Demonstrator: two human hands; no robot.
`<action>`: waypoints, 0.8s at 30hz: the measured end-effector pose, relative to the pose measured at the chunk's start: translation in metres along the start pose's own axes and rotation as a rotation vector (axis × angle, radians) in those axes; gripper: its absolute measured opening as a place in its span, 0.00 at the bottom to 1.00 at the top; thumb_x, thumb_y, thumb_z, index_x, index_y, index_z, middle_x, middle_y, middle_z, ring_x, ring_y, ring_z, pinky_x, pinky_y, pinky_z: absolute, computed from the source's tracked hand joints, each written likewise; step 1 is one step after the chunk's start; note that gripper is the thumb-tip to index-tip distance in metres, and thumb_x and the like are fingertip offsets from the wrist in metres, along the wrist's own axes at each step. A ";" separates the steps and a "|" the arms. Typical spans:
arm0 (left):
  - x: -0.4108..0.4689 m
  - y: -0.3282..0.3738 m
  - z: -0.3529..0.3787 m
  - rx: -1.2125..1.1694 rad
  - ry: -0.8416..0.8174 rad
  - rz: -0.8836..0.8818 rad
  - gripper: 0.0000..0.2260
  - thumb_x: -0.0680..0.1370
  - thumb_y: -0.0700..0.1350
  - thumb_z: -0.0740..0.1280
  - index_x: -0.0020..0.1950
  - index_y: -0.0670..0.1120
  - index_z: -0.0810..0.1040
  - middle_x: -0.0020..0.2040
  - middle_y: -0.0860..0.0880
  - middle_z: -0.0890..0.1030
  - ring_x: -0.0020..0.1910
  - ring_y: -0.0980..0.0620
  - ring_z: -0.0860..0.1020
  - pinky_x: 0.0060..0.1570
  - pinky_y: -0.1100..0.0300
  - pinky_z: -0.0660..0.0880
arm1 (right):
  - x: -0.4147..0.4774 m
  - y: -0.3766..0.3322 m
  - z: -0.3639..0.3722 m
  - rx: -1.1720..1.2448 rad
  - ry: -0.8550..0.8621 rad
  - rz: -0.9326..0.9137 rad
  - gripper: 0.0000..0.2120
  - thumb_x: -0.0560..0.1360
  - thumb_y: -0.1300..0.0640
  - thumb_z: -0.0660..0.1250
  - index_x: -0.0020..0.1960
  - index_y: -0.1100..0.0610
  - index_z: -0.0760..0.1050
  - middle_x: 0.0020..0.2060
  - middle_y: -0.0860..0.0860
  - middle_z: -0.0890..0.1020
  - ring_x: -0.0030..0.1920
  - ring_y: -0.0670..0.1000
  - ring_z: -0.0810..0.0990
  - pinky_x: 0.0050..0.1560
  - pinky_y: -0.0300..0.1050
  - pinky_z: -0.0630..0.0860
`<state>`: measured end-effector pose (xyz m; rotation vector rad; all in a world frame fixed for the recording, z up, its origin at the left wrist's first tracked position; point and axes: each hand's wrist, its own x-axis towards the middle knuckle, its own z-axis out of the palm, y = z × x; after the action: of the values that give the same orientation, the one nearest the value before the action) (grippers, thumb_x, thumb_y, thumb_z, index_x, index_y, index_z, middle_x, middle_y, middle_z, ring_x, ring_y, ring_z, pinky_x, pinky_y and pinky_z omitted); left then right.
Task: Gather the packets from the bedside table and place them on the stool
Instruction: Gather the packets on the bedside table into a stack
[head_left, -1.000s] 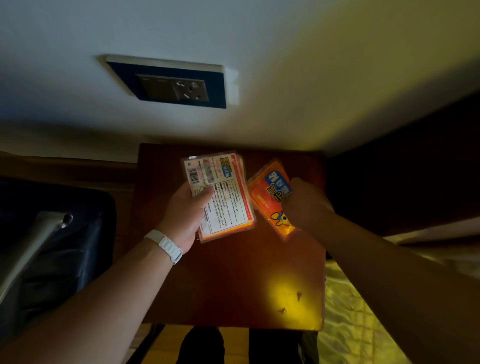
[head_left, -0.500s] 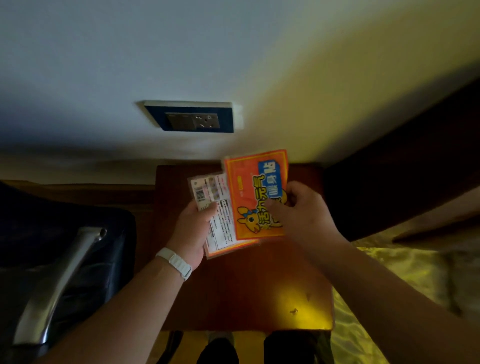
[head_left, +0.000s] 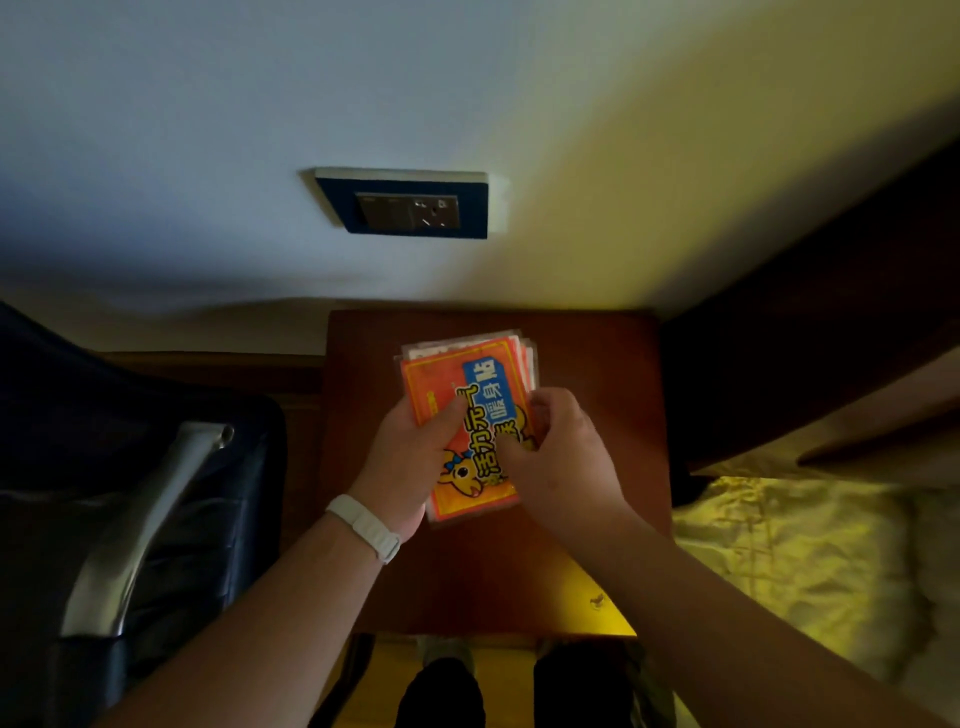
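Head view: both hands are squaring up a stack of packets above the bedside table.

Head view again, in detail: the orange packet (head_left: 470, 415), which the right hand (head_left: 558, 452) was carrying apart from the rest a second ago, is now lying face-up on top of the packets (head_left: 524, 358) in the left hand (head_left: 410, 462), whose edges are fanning out behind it. The left hand, a white wristband (head_left: 366, 525) on its wrist, is gripping the stack with its thumb across the front; the right hand is pinching the stack's right edge, fingers curled around it. The bedside table (head_left: 597, 395) is showing no loose packets. Gathering is looking finished; carrying the stack to the stool, which is not identifiable here, is remaining.
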<state>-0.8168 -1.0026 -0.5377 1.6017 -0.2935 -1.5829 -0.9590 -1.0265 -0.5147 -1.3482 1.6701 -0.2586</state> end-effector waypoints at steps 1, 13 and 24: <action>-0.003 0.003 0.001 0.000 0.005 0.001 0.07 0.79 0.43 0.66 0.56 0.47 0.80 0.48 0.43 0.87 0.46 0.43 0.86 0.42 0.50 0.81 | -0.001 0.001 -0.004 -0.023 0.018 -0.004 0.20 0.69 0.51 0.70 0.59 0.50 0.70 0.52 0.47 0.74 0.50 0.49 0.76 0.50 0.45 0.75; -0.094 0.085 0.047 0.008 0.020 0.009 0.12 0.78 0.45 0.68 0.61 0.43 0.79 0.53 0.38 0.85 0.52 0.37 0.84 0.56 0.36 0.77 | -0.054 -0.061 -0.089 0.075 0.003 -0.066 0.23 0.71 0.57 0.68 0.64 0.50 0.67 0.53 0.47 0.80 0.52 0.49 0.79 0.53 0.47 0.77; -0.201 0.162 0.107 -0.013 -0.021 0.188 0.14 0.76 0.33 0.66 0.60 0.41 0.78 0.52 0.37 0.85 0.50 0.35 0.83 0.52 0.38 0.79 | -0.126 -0.114 -0.201 0.065 0.028 -0.273 0.21 0.69 0.51 0.68 0.60 0.42 0.67 0.52 0.45 0.79 0.51 0.45 0.78 0.53 0.48 0.77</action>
<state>-0.8868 -1.0072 -0.2669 1.5023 -0.4312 -1.4558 -1.0437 -1.0371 -0.2655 -1.5283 1.4848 -0.4884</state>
